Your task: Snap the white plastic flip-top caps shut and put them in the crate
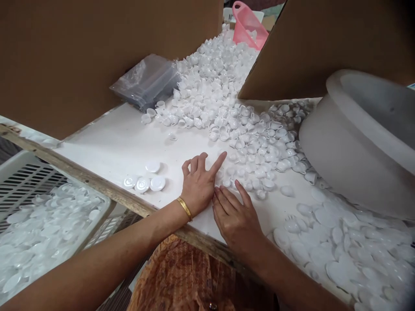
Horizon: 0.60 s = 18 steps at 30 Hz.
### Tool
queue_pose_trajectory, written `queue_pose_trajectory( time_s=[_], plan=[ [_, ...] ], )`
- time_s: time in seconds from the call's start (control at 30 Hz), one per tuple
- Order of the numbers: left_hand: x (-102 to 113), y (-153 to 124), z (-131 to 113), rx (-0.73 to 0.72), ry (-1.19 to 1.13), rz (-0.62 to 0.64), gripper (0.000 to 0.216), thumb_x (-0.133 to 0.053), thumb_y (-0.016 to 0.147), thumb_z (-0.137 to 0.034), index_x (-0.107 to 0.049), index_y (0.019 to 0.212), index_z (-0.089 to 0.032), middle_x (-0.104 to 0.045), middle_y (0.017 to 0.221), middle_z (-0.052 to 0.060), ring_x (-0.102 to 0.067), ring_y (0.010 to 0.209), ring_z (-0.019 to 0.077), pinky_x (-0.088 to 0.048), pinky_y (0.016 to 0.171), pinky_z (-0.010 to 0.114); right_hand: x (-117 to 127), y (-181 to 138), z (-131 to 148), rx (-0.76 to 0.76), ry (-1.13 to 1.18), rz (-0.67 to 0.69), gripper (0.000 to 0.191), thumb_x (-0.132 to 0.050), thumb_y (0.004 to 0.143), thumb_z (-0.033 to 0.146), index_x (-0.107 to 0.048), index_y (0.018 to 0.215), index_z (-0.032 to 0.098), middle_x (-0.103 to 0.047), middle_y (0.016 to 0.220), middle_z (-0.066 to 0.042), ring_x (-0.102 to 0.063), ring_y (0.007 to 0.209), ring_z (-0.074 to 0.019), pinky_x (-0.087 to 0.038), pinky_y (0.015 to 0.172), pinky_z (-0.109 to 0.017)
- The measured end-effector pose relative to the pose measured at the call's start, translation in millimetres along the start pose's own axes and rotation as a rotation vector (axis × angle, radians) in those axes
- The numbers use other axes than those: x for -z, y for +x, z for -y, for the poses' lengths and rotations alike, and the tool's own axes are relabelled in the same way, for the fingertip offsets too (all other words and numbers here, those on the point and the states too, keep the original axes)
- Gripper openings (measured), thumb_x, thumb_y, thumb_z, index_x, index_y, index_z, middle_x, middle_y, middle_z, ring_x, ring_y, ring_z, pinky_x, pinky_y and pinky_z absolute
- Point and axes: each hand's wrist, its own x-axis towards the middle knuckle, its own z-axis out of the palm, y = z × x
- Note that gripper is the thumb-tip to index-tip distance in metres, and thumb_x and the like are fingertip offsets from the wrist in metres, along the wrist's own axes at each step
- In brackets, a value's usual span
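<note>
My left hand [198,183], with a gold bangle at the wrist, rests on the white table [116,142], index finger stretched toward a heap of tiny white plastic cups [227,103] while the other fingers curl. My right hand [235,216] lies beside it, fingers extended and close together, tips touching small cups at the heap's near edge. Neither hand visibly holds anything. A few finished cup-on-saucer pieces [144,181] sit left of my left hand. White heart-shaped saucers [340,246] are spread to the right.
A large white tub [363,142] stands at the right. Cardboard walls [65,60] flank the table. A stack of clear plastic bags [145,82] lies behind. A white crate [42,220] of white pieces sits low at left. A pink basket [248,26] is far back.
</note>
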Motion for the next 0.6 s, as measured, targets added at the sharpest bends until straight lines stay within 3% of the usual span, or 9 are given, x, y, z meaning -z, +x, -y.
queue_pose_trajectory(
  time_s=[0.17,0.43,0.6],
  plan=[
    [-5,2,5,-0.039,-0.034,0.032,0.068,-0.047,0.081,-0.019,-0.019,0.14,-0.038,-0.035,0.13,0.01,-0.031,0.122,0.0267,-0.015,0.103,0.051,-4,-4,-1,-0.048,0.083,0.006,0.029,-0.044,0.083,0.011,-0.063,0.105,0.009,-0.062,0.114,-0.014,-0.049,0.117,-0.0242,-0.026,0.108,-0.052],
    [-5,3,5,0.001,-0.071,-0.003,0.055,-0.039,0.088,-0.025,-0.022,0.139,-0.037,-0.038,0.131,0.01,-0.032,0.124,0.026,-0.013,0.104,0.055,7,3,0,-0.099,0.102,0.029,0.03,-0.045,0.086,0.015,-0.062,0.11,0.01,-0.063,0.113,-0.012,-0.053,0.113,-0.0223,-0.024,0.109,-0.051],
    [15,-6,40,0.055,0.112,-0.007,0.048,-0.034,0.089,-0.036,-0.029,0.137,-0.038,-0.04,0.131,0.011,-0.031,0.124,0.03,-0.011,0.102,0.06,6,14,20,-0.071,0.258,0.128,0.044,-0.047,0.086,0.031,-0.049,0.125,0.011,-0.051,0.13,-0.011,-0.039,0.126,-0.0232,-0.018,0.11,-0.052]
  ],
)
